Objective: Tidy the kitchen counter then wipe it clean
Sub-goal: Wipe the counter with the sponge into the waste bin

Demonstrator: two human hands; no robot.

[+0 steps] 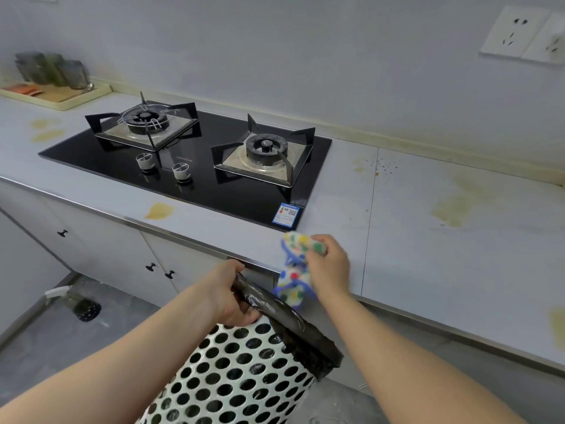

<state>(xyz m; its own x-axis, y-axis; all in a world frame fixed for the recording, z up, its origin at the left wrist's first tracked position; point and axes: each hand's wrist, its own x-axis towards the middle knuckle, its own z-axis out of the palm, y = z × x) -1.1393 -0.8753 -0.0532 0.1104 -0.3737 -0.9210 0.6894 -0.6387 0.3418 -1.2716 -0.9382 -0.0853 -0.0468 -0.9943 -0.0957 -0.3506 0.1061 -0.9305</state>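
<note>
the stained bench [428, 255] spans 9 to 3 o'clock. at 6 o'clock the bin [238, 377] is clasped at its bagged rim by the left grip [229, 292]. just above it, the spotted cloth [292, 289], judged soft and light, is pinched where it is bunched by the right grip [330, 264].

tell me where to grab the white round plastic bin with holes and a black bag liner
Take the white bin by its top rim, from above on the counter side, where the left hand grips it now. The bag-covered lip gives fingers an edge to hook; the round perforated wall looks too wide to clasp one-handed.
</note>
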